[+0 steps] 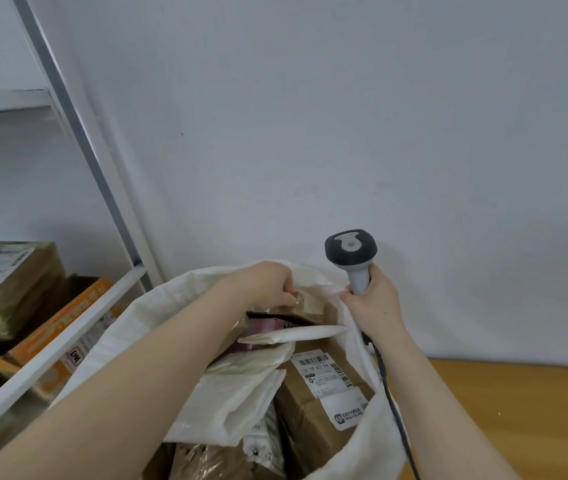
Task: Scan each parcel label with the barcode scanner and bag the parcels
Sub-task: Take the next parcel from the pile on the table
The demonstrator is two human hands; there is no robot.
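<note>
A large white woven bag (130, 327) stands open below me, filled with several parcels. My left hand (265, 284) reaches into its far side and pinches a brown parcel (310, 299) near the rim. My right hand (374, 303) grips the grey handle of the barcode scanner (351, 251), its dark head upright above the bag's right rim, and seems to hold the rim too. The scanner's black cable (393, 403) hangs down along the bag. Inside lie a cardboard box with a white label (324, 372), white mailers (241, 393) and a pink-and-black parcel (268, 323).
A white metal shelf rack (78, 327) stands at the left, holding brown taped parcels (5, 282) and an orange box (67, 317). A white wall (344, 116) rises right behind the bag. Wooden floor (518, 410) shows at the lower right.
</note>
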